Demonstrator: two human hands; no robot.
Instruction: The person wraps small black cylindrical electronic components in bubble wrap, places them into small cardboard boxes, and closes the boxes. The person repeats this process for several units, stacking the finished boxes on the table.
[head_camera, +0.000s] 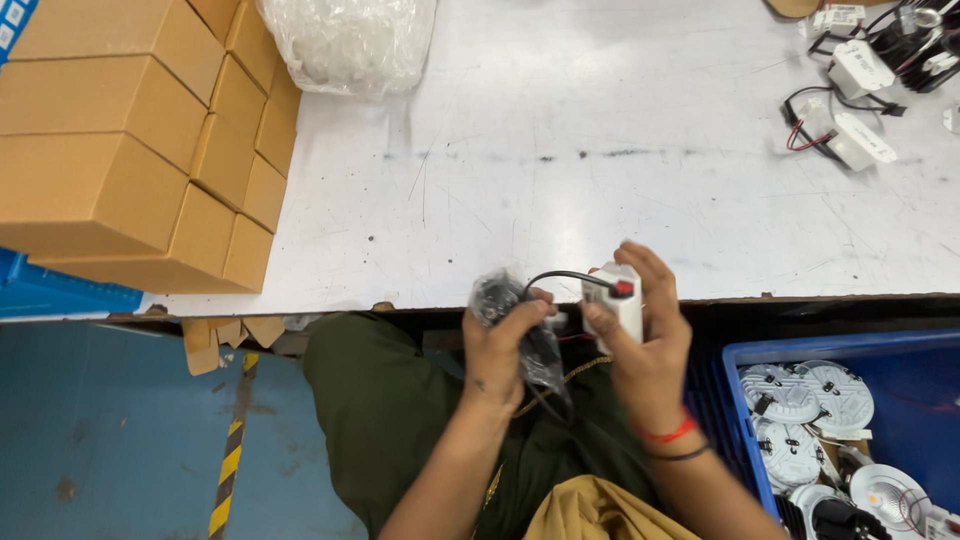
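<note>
A: What does the right hand (648, 345) hold?

B: It is closed around a small white box (618, 305), held upright just past the near edge of the white table (560, 190). A black wire (570, 277) comes out of the box at a red plug (623, 290) and curves over to the left hand.

A: And the left hand (497, 352)?

B: The left hand grips a clear plastic bag (528, 335) with something dark inside. What it is, one cannot tell. The bag is just beside the box, to the left of it.

A: What else is around the table?

B: On its far left side stand stacked brown cartons (130, 140). Beside them, at the far edge, lies a bundle of clear plastic (350, 40). In the far right corner lie more white boxes with wires (850, 110). Below the table's near edge, on the right, is a blue crate (745, 400) with round white lamps (810, 400) in it. On the floor to the left runs a yellow and black stripe (230, 460).
</note>
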